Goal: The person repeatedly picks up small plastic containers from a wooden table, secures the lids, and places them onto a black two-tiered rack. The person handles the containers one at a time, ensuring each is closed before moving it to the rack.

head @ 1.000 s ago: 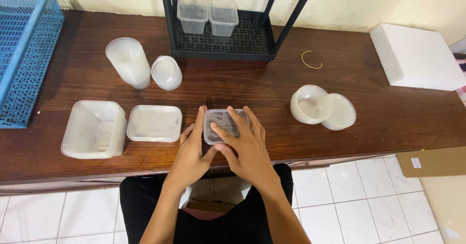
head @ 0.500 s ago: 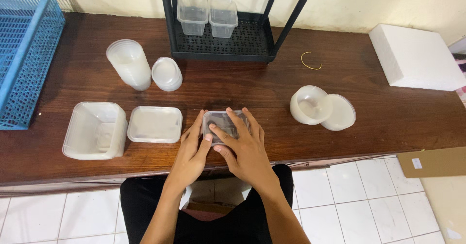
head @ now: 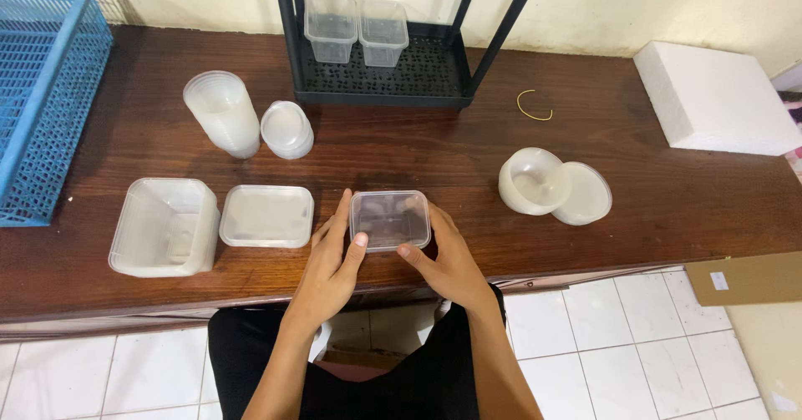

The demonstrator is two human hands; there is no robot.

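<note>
A small clear rectangular plastic container with its lid on (head: 390,219) sits on the dark wooden table (head: 434,157) near the front edge. My left hand (head: 331,263) grips its left side, thumb on the lid's front edge. My right hand (head: 448,259) holds its right side, thumb pressing the front edge too. To the left lie a stack of flat rectangular lids (head: 266,215) and a stack of open rectangular containers (head: 163,227).
A stack of round cups (head: 222,113) and round lids (head: 286,129) lie at back left. A blue basket (head: 42,78) is far left. A black rack (head: 384,61) holds two clear containers (head: 357,26). Round tubs (head: 553,184), a rubber band (head: 533,105), a white foam block (head: 710,98).
Both hands have slid off the top of the container to its sides and front edge. The lid is now fully visible.
</note>
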